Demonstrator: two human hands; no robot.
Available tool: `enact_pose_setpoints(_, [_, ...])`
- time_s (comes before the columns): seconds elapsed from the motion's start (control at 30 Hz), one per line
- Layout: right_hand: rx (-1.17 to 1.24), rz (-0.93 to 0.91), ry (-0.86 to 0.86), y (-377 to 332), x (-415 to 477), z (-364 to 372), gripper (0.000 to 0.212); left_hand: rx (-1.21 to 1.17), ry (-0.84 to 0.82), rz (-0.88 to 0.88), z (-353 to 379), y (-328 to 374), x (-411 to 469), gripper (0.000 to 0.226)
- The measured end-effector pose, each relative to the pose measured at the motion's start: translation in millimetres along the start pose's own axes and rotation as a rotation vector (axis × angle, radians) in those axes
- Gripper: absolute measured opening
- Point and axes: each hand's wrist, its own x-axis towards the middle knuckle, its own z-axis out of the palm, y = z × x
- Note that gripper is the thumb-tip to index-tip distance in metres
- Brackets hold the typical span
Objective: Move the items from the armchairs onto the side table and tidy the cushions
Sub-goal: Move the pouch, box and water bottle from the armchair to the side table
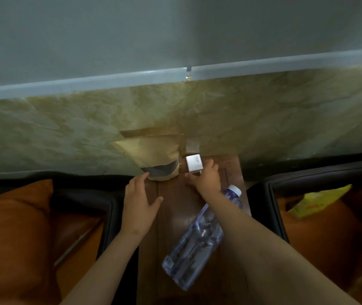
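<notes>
On side table (176, 208): pouch (153, 153), bottle (195, 241).

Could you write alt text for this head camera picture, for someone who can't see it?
The right hand holds a white charger at a wooden side table; the open left hand touches a brown pouch. A water bottle lies on the table.

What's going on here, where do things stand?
A person's right hand pinches a white charger at the back of the wooden side table. The open left hand reaches toward a brown paper pouch leaning on the wall. A water bottle lies on the table; a yellow packet sits on the right armchair.
</notes>
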Motion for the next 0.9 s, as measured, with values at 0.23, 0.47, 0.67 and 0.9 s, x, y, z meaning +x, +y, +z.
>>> enact_pose_setpoints(0.23, [-0.248, -0.215, 0.072, 11, -37, -29, 0.053, -0.029, -0.141, 0.090, 26, 23, -12, 0.075])
enact_pose_setpoints(0.47, [-0.180, -0.272, 0.211, 44, -75, -57, 0.060, -0.059, -0.335, 0.060, 48, 40, -33, 0.092])
enact_pose_setpoints(0.67, [0.046, -0.001, 0.253, 87, -107, -60, 0.086, -0.132, -0.642, -0.116, 63, 46, -55, 0.116])
enact_pose_setpoints(0.9, [0.459, 0.222, 0.004, 117, -136, -33, 0.095, -0.187, -0.740, -0.130, 92, 41, -72, 0.133])
